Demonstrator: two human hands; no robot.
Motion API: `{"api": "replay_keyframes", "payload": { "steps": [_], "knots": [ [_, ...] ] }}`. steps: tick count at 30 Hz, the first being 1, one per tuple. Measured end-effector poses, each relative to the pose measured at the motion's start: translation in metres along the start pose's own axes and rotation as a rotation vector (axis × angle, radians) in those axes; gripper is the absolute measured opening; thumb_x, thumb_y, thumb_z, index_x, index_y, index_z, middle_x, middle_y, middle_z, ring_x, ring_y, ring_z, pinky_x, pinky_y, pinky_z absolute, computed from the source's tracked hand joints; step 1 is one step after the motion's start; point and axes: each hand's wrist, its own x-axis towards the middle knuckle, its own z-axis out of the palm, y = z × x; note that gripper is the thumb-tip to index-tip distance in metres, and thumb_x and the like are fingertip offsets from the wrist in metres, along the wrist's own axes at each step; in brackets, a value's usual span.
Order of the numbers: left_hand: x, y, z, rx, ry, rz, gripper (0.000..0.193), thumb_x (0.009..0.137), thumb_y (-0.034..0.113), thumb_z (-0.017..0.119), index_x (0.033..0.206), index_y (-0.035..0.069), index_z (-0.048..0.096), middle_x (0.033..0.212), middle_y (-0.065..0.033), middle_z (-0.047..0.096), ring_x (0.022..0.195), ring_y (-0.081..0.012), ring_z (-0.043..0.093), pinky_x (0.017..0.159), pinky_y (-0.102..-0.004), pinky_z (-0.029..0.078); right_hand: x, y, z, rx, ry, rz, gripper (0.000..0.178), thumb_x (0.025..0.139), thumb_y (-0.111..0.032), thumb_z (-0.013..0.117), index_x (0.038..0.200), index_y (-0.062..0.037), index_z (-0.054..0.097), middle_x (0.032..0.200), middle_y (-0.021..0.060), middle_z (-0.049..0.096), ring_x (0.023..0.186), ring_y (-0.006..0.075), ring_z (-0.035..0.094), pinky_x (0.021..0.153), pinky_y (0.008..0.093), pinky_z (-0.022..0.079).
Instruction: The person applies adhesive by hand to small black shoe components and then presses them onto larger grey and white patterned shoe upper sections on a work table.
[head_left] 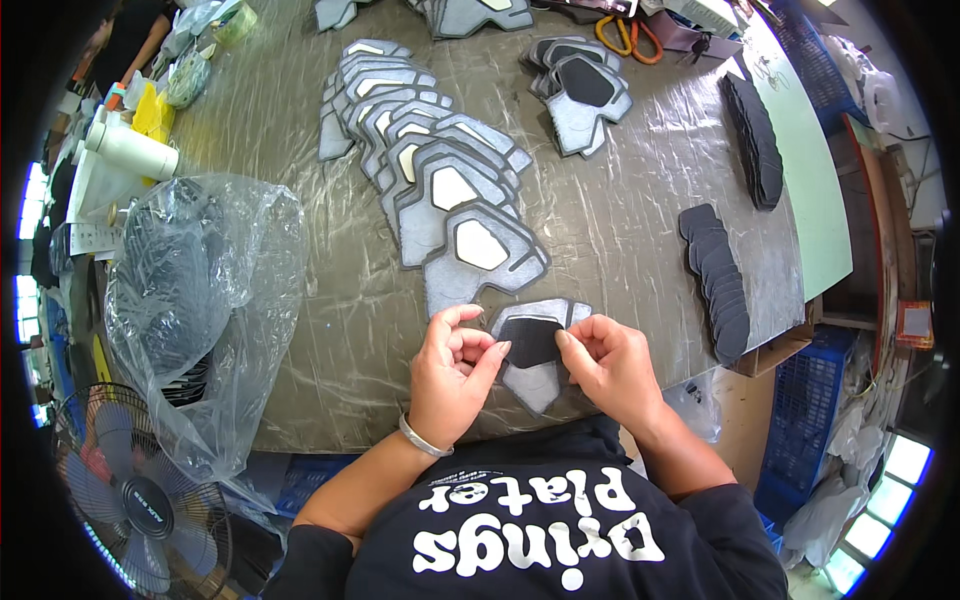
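2 hands, left (447, 365) and right (612, 368), set their thumbs at opposite edges of a black patch (531, 344); whether either pinches it cannot be told. It overlies 1 grey panel (534, 385) near the table's (625, 240) edge.

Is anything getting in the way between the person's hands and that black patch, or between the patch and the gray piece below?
Nothing visible: the left hand and right hand are right at the sides of the black patch, which lies over the gray piece. What is underneath the patch is hidden.
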Motion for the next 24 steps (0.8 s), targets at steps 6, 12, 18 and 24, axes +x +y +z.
{"api": "replay_keyframes", "payload": {
  "steps": [6, 12, 18, 24],
  "knots": [
    [0.006, 0.000, 0.001, 0.092, 0.014, 0.020, 0.042, 0.087, 0.003, 0.071, 0.120, 0.001, 0.046, 0.086, -0.0056, 0.064, 0.071, -0.0056, 0.059, 0.065, -0.0192, 0.049, 0.012, -0.002, 0.000, 0.113, -0.025, 0.141, 0.022, 0.094, -0.015, 0.065, 0.084, 0.0036, 0.061, 0.060, -0.0008, 0.058, 0.050, 0.0038, 0.052, 0.044, 0.0206, 0.042],
    [0.009, 0.004, 0.002, 0.224, 0.029, 0.038, 0.040, 0.087, 0.004, 0.070, 0.119, 0.000, 0.046, 0.083, -0.0064, 0.065, 0.066, -0.0052, 0.059, 0.062, -0.0199, 0.049, 0.016, -0.004, 0.000, 0.107, -0.035, 0.189, 0.022, 0.094, -0.015, 0.065, 0.083, 0.0039, 0.061, 0.059, 0.0000, 0.058, 0.048, 0.0037, 0.051, 0.040, 0.0209, 0.040],
    [0.010, 0.002, 0.003, 0.308, 0.043, 0.099, 0.039, 0.087, 0.004, 0.070, 0.118, -0.002, 0.047, 0.080, -0.0064, 0.066, 0.064, -0.0055, 0.059, 0.059, -0.0207, 0.049, 0.017, -0.006, 0.002, 0.056, -0.009, 0.172, 0.022, 0.093, -0.014, 0.066, 0.083, 0.0039, 0.062, 0.058, 0.0005, 0.058, 0.047, 0.0036, 0.051, 0.039, 0.0213, 0.040],
    [0.010, 0.004, 0.006, 0.371, 0.059, 0.160, 0.032, 0.087, 0.004, 0.070, 0.112, -0.001, 0.051, 0.078, -0.0073, 0.067, 0.060, -0.0063, 0.060, 0.056, -0.0219, 0.049, 0.017, 0.008, 0.010, -0.066, 0.095, 0.061, 0.024, 0.089, -0.018, 0.071, 0.079, 0.0023, 0.062, 0.054, 0.0049, 0.059, 0.044, 0.0112, 0.054, 0.041, 0.0262, 0.042]
  ]
}}
